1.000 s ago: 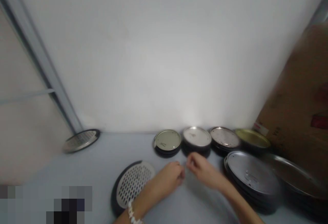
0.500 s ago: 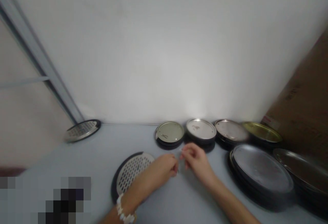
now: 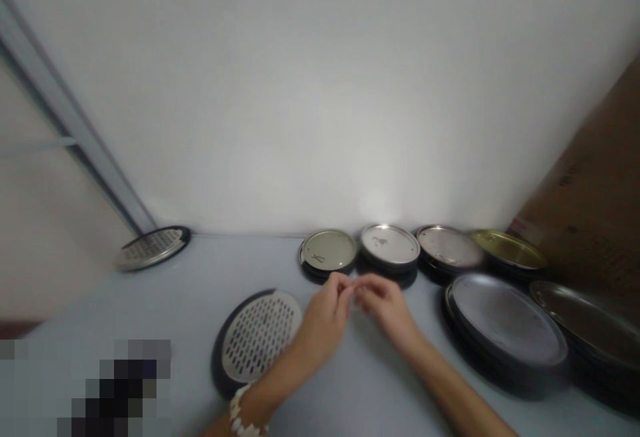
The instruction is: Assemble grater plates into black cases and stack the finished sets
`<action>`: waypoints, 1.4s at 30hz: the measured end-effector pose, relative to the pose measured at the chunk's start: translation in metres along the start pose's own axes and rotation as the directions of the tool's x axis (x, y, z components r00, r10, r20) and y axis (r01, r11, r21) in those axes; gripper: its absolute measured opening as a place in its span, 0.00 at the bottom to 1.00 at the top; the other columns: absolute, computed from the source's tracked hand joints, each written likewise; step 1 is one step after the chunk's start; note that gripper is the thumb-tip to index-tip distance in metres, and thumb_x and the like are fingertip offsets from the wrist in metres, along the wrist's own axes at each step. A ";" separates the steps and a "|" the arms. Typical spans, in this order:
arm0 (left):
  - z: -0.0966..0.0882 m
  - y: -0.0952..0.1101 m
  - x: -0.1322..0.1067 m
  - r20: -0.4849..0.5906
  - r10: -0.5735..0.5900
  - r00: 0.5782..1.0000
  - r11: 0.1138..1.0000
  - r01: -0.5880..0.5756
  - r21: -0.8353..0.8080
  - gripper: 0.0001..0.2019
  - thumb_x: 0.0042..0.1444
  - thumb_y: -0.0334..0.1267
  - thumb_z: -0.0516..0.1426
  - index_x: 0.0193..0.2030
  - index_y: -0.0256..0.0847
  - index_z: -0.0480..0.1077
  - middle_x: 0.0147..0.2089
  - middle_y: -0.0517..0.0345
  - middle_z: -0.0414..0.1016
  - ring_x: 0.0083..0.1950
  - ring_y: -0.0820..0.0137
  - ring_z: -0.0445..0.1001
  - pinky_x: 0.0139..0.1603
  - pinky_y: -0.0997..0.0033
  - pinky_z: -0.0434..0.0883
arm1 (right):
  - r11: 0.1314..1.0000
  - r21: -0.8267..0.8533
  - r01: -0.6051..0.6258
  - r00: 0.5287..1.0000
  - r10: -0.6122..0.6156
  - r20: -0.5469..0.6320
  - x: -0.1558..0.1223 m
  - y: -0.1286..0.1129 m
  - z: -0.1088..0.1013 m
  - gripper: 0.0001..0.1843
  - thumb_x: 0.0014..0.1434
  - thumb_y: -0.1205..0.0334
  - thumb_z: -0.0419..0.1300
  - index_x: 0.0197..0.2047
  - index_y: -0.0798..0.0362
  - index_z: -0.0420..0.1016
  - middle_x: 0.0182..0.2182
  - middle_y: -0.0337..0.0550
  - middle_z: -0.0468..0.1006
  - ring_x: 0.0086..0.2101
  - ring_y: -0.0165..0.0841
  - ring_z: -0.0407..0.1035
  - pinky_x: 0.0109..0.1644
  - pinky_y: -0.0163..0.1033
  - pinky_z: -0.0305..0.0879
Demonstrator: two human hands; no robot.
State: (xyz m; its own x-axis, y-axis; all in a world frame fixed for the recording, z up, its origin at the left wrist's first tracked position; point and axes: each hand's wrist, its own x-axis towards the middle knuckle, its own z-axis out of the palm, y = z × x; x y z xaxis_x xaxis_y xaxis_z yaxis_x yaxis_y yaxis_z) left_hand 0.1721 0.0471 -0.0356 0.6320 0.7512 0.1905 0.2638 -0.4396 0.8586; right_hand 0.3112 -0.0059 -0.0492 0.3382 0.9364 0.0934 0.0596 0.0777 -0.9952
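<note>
My left hand (image 3: 325,320), with a white bracelet at its wrist, has its fingers pinched together. My right hand (image 3: 385,303) pinches too, and the fingertips of both meet above the table. What they hold, if anything, is too small and blurred to name. Left of them lies a round plate with rows of slots (image 3: 263,333) on a black base, partly behind my left forearm. Just beyond my hands stand a pale green round tray (image 3: 333,247) with small metal bits on it and a silver round tray (image 3: 393,243) with more small bits.
A pinkish-silver tray (image 3: 450,245) and a yellow one (image 3: 510,250) stand along the wall (image 3: 280,90). Nearer right are a large silver tray (image 3: 510,320) and a darker one (image 3: 585,317), beside a cardboard box (image 3: 595,197). Another slotted plate (image 3: 155,247) lies far left.
My hands were slightly apart and now touch at the fingertips. The left hand has turned and risen toward the right one. The whole view has shifted slightly.
</note>
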 end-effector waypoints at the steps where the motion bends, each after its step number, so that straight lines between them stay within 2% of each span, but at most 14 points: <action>1: 0.005 -0.003 0.001 -0.006 -0.035 0.999 0.993 0.034 -0.111 0.10 0.67 0.42 0.45 0.40 0.41 0.62 0.29 0.61 0.67 0.30 0.69 0.68 0.34 0.69 0.66 | 1.000 0.004 0.007 1.000 -0.007 0.008 -0.001 -0.002 0.000 0.10 0.51 0.57 0.62 0.33 0.55 0.77 0.23 0.38 0.75 0.25 0.31 0.67 0.28 0.34 0.61; 4: 0.017 -0.012 0.001 0.028 -0.097 0.995 0.913 0.100 -0.395 0.12 0.65 0.47 0.48 0.38 0.41 0.62 0.27 0.63 0.65 0.27 0.72 0.67 0.29 0.72 0.65 | 0.999 -0.044 0.031 0.999 -0.030 0.018 -0.002 -0.008 -0.002 0.12 0.54 0.53 0.64 0.33 0.55 0.77 0.24 0.38 0.76 0.25 0.30 0.67 0.29 0.35 0.62; 6: 0.022 -0.014 0.000 0.043 -0.120 0.992 0.852 0.125 -0.509 0.13 0.64 0.49 0.50 0.37 0.40 0.62 0.27 0.64 0.65 0.27 0.73 0.67 0.29 0.73 0.65 | 0.995 -0.084 0.059 0.998 -0.056 0.040 -0.001 -0.009 -0.004 0.13 0.56 0.53 0.63 0.31 0.55 0.76 0.24 0.39 0.76 0.25 0.30 0.67 0.30 0.35 0.63; 8: 0.022 -0.012 0.000 0.054 -0.142 0.988 0.804 0.147 -0.577 0.15 0.62 0.51 0.53 0.37 0.40 0.63 0.28 0.63 0.66 0.27 0.74 0.68 0.29 0.73 0.65 | 0.990 -0.107 0.091 0.994 -0.083 0.071 0.000 -0.009 -0.008 0.14 0.58 0.51 0.63 0.30 0.55 0.75 0.24 0.39 0.76 0.26 0.31 0.68 0.31 0.35 0.63; 12: 0.014 -0.005 0.002 0.132 -0.172 0.976 0.714 0.215 -0.666 0.19 0.57 0.54 0.58 0.37 0.38 0.65 0.31 0.63 0.67 0.26 0.76 0.68 0.28 0.75 0.64 | 0.986 -0.105 0.127 0.989 -0.118 0.086 0.001 -0.007 -0.014 0.15 0.58 0.50 0.64 0.36 0.54 0.76 0.26 0.39 0.76 0.26 0.31 0.68 0.32 0.37 0.63; 14: 0.009 -0.002 0.004 0.154 -0.164 0.974 0.710 0.225 -0.667 0.18 0.56 0.53 0.59 0.36 0.37 0.67 0.30 0.63 0.68 0.26 0.76 0.68 0.28 0.75 0.64 | 0.984 -0.106 0.145 0.986 -0.135 0.095 0.000 -0.008 -0.015 0.14 0.59 0.51 0.63 0.35 0.54 0.75 0.26 0.39 0.76 0.26 0.31 0.68 0.32 0.37 0.62; 17: 0.003 0.004 0.003 0.090 -0.123 0.988 0.812 0.153 -0.564 0.14 0.58 0.48 0.58 0.36 0.37 0.69 0.31 0.61 0.71 0.28 0.74 0.71 0.31 0.74 0.67 | 0.973 -0.133 0.190 0.980 -0.181 0.080 -0.002 -0.009 -0.015 0.12 0.60 0.53 0.62 0.33 0.53 0.75 0.25 0.38 0.76 0.27 0.31 0.68 0.33 0.36 0.62; 20: -0.004 0.011 0.000 0.005 -0.049 0.999 0.936 0.048 -0.347 0.09 0.59 0.41 0.58 0.36 0.38 0.74 0.33 0.58 0.77 0.33 0.71 0.74 0.37 0.72 0.70 | 0.966 -0.167 0.196 0.981 -0.192 0.042 -0.002 -0.008 -0.015 0.09 0.58 0.56 0.62 0.32 0.53 0.76 0.25 0.38 0.76 0.27 0.31 0.68 0.32 0.35 0.61; 23: -0.008 0.015 -0.003 -0.042 0.047 0.998 0.992 -0.051 -0.111 0.07 0.60 0.37 0.58 0.36 0.40 0.78 0.36 0.58 0.82 0.38 0.69 0.77 0.41 0.72 0.70 | 0.965 -0.186 0.185 0.983 -0.182 0.031 0.000 -0.005 -0.016 0.09 0.57 0.57 0.63 0.30 0.53 0.77 0.24 0.38 0.76 0.26 0.31 0.67 0.31 0.35 0.60; 29: -0.009 0.007 -0.002 -0.097 0.163 0.982 0.982 -0.153 0.106 0.06 0.57 0.32 0.60 0.37 0.41 0.80 0.38 0.58 0.84 0.37 0.68 0.80 0.42 0.72 0.72 | 0.961 -0.215 0.175 0.985 -0.172 0.033 0.000 -0.004 -0.016 0.10 0.56 0.56 0.62 0.30 0.54 0.77 0.24 0.39 0.76 0.26 0.32 0.67 0.32 0.36 0.62; 42: -0.010 -0.001 0.000 -0.093 0.237 0.967 0.965 -0.223 0.139 0.06 0.55 0.29 0.61 0.36 0.41 0.80 0.35 0.61 0.84 0.34 0.71 0.79 0.39 0.75 0.73 | 0.950 -0.245 0.194 0.981 -0.193 0.030 -0.004 -0.004 -0.011 0.11 0.58 0.57 0.60 0.30 0.54 0.76 0.25 0.41 0.77 0.28 0.34 0.69 0.34 0.37 0.63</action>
State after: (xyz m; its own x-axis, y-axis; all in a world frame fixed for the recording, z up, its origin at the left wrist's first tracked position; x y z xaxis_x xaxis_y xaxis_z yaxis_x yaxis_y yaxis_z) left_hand 0.1648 0.0524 -0.0320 0.6062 0.6677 0.4320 0.2146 -0.6604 0.7196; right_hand 0.3205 -0.0137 -0.0451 0.2916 0.9139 0.2824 0.3525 0.1717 -0.9199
